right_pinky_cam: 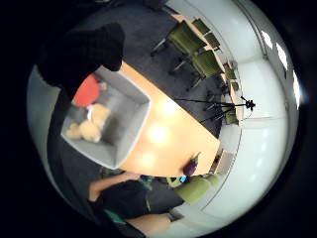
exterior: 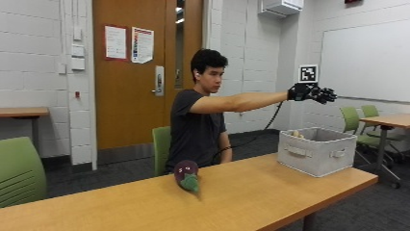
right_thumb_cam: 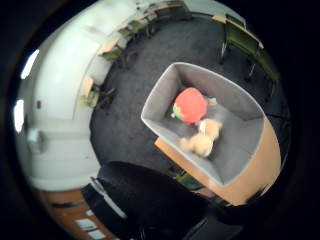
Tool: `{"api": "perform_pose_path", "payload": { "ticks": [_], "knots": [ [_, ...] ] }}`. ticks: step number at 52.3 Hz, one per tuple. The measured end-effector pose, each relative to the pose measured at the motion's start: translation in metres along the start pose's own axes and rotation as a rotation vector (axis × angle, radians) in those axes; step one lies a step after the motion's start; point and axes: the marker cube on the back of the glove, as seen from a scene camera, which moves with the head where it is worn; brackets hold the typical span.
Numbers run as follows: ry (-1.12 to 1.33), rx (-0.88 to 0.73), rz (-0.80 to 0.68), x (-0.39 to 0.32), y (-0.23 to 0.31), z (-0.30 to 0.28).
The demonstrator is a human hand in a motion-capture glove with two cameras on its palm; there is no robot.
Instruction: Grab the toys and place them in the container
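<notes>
Still out on the counter [exterior: 269,192], well apart from the container [exterior: 315,150], lies the eggplant toy [exterior: 186,174]: plush, likely light and squashy, best pinched around its plump middle. Inside the container sit a red toy [right_thumb_cam: 190,105] and a tan one [right_thumb_cam: 202,139]. Above it hangs the gloved right hand [exterior: 312,93], fingers spread, empty.

Classroom or seminar room; painted block walls [exterior: 38,96]; whiteboard [exterior: 365,60] on side wall; long wooden desk [exterior: 256,192] with more desks [exterior: 388,120] behind; green chairs [exterior: 19,171] around them; dark carpet [right_thumb_cam: 150,60] on floor; wooden door [exterior: 131,72] with posted notices [exterior: 142,44]; air unit [exterior: 282,6] high on wall; camera tripod [right_pinky_cam: 223,106] standing among chairs.
</notes>
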Motion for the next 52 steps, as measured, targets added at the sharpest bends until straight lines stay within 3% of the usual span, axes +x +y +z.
{"api": "perform_pose_path", "payload": {
  "ticks": [5, 13, 20, 23, 27, 29, 40, 52],
  "knots": [
    [-0.009, 0.013, 0.082, 0.011, 0.007, -0.009],
    [0.001, 0.05, 0.075, 0.077, 0.038, -0.022],
    [-0.139, 0.077, -0.17, 0.11, 0.089, -0.037],
    [-0.09, 0.093, -0.088, 0.139, 0.107, -0.035],
    [0.095, 0.088, 0.182, 0.195, 0.121, -0.025],
    [0.12, 0.084, 0.242, 0.215, 0.131, -0.022],
    [0.062, 0.096, 0.413, 0.341, 0.23, -0.014],
    [0.02, 0.079, 0.508, 0.417, 0.318, 0.004]
  ]
}}
